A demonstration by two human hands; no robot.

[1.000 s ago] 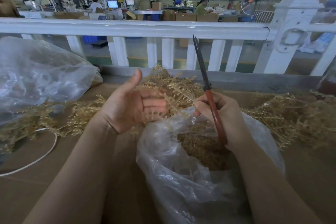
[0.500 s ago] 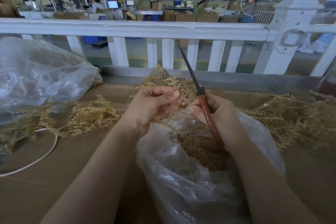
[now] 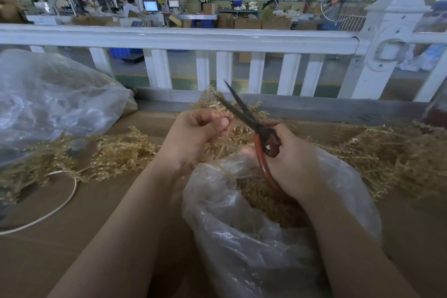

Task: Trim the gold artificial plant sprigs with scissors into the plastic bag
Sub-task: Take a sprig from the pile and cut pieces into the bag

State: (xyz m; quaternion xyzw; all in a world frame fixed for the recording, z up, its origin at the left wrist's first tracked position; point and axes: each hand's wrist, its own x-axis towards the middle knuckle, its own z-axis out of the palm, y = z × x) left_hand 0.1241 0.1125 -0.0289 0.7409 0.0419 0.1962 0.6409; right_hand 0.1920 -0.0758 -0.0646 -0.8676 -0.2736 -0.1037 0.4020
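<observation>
Scissors (image 3: 244, 113) are held in the right hand (image 3: 290, 164), its fingers curled through and around the red loop handles, with the dark blades parted and pointing up and away toward the white railing (image 3: 181, 40). Left hand (image 3: 193, 135) is clenched on a gold sprig (image 3: 227, 128), pinching its stem between thumb and fingers just beside the open blades. The sprig sits above the mouth of the clear plastic bag (image 3: 242, 237), which lies open on the tabletop (image 3: 72, 237) beneath both hands and already contains a mass of gold cuttings. More untrimmed sprigs (image 3: 116, 152) lie heaped across the tabletop to the left and to the right, and a second clear bag (image 3: 48, 104) rests at far left.

Step in hand, by my judgement: positioning the stem between the blades for a cut. Whether the stem is already inside the blades cannot be told. The next move calls for closing the blades across the stem while it stays over the bag opening, so the trimmed piece falls inside. Much material remains unprocessed.
</observation>
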